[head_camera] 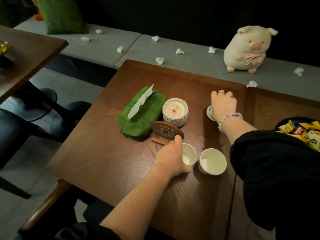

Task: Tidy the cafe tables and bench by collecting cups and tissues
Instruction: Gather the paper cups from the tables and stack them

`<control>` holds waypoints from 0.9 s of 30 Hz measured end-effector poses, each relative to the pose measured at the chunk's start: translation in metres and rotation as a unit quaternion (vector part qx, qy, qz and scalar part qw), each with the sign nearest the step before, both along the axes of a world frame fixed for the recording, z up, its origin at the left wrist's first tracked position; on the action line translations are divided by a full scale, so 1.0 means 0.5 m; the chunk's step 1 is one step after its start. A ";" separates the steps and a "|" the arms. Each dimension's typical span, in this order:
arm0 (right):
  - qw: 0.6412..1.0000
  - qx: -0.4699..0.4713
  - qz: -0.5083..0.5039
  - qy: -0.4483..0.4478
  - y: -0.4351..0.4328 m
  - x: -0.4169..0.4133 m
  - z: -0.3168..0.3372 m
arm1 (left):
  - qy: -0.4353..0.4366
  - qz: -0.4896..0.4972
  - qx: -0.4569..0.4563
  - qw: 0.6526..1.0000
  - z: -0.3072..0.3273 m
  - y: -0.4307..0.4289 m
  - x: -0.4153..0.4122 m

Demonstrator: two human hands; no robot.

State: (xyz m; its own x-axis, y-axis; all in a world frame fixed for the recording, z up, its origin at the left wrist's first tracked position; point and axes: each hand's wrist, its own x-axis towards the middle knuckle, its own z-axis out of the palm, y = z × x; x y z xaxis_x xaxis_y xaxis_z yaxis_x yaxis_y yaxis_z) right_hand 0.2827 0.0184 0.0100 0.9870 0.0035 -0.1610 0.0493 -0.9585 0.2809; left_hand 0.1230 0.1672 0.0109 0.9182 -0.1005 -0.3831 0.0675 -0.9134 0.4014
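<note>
Three white paper cups are on the brown wooden table (107, 161). My left hand (170, 157) grips the near-left cup (188, 155) from its left side. A second cup (212, 161) stands free just to its right. Farther back, my right hand (223, 105) grips a third cup (209, 113), which lies tilted with most of it hidden under my palm. Several crumpled white tissues, among them one (159, 60) just past the table's far edge, are scattered over the grey bench (199, 56).
A green tissue box (140, 116), a white candle jar (175, 112) and a round wooden sign (167, 133) sit mid-table. A plush pig (246, 49) and a green cushion (62, 14) rest on the bench. A snack bowl (301, 130) is at right, another table (29, 52) at left.
</note>
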 end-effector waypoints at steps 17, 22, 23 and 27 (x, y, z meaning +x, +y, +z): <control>0.874 0.464 -0.139 0.029 -0.065 -0.169 0.047 | -0.037 0.010 0.084 0.996 0.016 -0.020 -0.022; 0.820 0.557 -0.130 0.004 -0.011 -0.239 0.049 | -0.042 -0.022 0.102 0.994 0.032 -0.019 -0.032; 0.806 0.578 -0.129 -0.004 0.000 -0.252 0.053 | -0.056 -0.027 0.100 0.993 0.039 -0.015 -0.035; 0.775 0.620 -0.111 -0.050 0.029 -0.289 0.062 | -0.180 -0.005 -0.027 0.983 0.073 0.021 -0.043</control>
State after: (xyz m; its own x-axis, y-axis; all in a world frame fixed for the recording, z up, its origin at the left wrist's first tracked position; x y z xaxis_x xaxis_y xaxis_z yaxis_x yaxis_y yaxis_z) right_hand 0.1383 0.0327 0.0410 0.9927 -0.0769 -0.0927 -0.1183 -0.4773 -0.8708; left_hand 0.1016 0.1779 0.0474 0.9923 -0.1207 -0.0273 -0.0960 -0.8900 0.4458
